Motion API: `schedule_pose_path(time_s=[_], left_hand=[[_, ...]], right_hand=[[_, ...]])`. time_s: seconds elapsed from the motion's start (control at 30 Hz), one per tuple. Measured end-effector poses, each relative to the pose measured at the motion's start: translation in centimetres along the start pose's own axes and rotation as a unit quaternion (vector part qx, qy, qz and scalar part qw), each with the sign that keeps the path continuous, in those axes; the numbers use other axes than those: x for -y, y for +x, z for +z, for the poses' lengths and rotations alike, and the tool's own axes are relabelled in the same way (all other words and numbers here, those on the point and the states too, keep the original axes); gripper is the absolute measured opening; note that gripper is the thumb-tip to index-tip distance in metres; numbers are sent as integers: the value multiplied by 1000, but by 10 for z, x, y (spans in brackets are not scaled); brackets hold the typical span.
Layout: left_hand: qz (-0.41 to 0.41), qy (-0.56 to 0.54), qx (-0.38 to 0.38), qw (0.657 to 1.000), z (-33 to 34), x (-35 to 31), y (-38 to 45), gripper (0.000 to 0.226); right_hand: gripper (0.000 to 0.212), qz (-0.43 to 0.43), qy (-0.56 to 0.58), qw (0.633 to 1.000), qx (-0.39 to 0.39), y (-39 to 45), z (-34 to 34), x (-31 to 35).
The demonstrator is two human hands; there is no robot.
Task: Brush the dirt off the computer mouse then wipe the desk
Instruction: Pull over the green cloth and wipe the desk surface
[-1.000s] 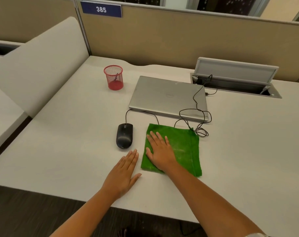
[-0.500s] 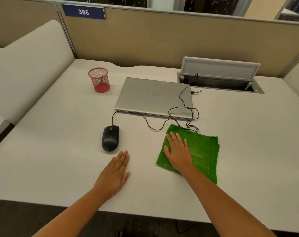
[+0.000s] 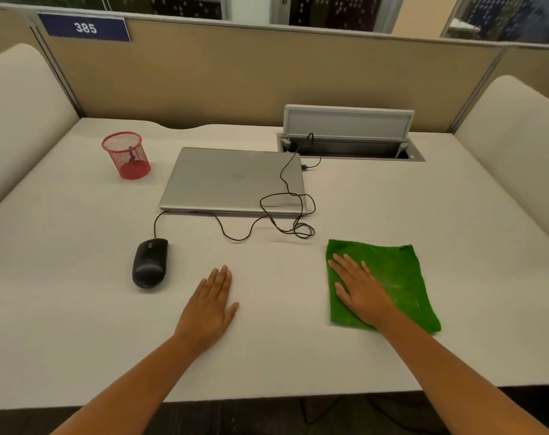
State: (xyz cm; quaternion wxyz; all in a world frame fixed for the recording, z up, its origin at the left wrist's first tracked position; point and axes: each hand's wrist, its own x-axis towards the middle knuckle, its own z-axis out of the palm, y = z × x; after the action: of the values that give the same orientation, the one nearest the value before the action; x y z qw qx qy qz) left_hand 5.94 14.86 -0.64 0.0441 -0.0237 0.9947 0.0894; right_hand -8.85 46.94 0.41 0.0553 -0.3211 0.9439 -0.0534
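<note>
**Cloth swept right across the desk**

Nearest me, the person's left hand (image 3: 211,304) lay flat on the pale grey desk (image 3: 78,324), fingers straight and together, holding nothing. The right hand (image 3: 359,291) pressed palm-down on the square green felt-like cloth (image 3: 398,277), fingers straight and spread rather than gripping it.

A second before, that cloth had sat just beside the mouse; by this moment it had slid well to the right, clear of the tangled black cable (image 3: 285,215). I took that as the wiping stage under way, with a strip of the near desk covered and the far and left parts likely still to do.

The black corded computer mouse (image 3: 150,263) sat on the desk to the left of the left hand, near but not touching it, its nose pointing away. Its top looked matt and dark; whether any dirt remained, I could not tell.

Further back lay a closed silver laptop (image 3: 229,180), a red mesh pen cup (image 3: 127,155) and an open cable hatch with a raised grey lid (image 3: 348,120).
</note>
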Motion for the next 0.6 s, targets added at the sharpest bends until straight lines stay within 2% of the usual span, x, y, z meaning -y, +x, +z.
schedule_pose_path(time_s=[0.13, 0.3, 0.43, 0.5, 0.6], left_hand=[[7, -8, 0, 1000, -1, -5, 4, 88], [8, -7, -3, 1000, -1, -5, 4, 90], [11, -1, 2, 1000, -2, -6, 5, 92], [13, 2, 1, 1000, -3, -6, 5, 92], [8, -7, 4, 1000, -1, -5, 7, 96]], right_hand=[[51, -16, -8, 1000, 15, -29, -12, -51], [56, 12, 38, 998, 40, -55, -30, -103], [58, 46, 49, 996, 59, -58, -38, -114], [55, 64, 74, 995, 31, -54, -35, -101], [55, 72, 141, 986, -51, -47, -33, -73]])
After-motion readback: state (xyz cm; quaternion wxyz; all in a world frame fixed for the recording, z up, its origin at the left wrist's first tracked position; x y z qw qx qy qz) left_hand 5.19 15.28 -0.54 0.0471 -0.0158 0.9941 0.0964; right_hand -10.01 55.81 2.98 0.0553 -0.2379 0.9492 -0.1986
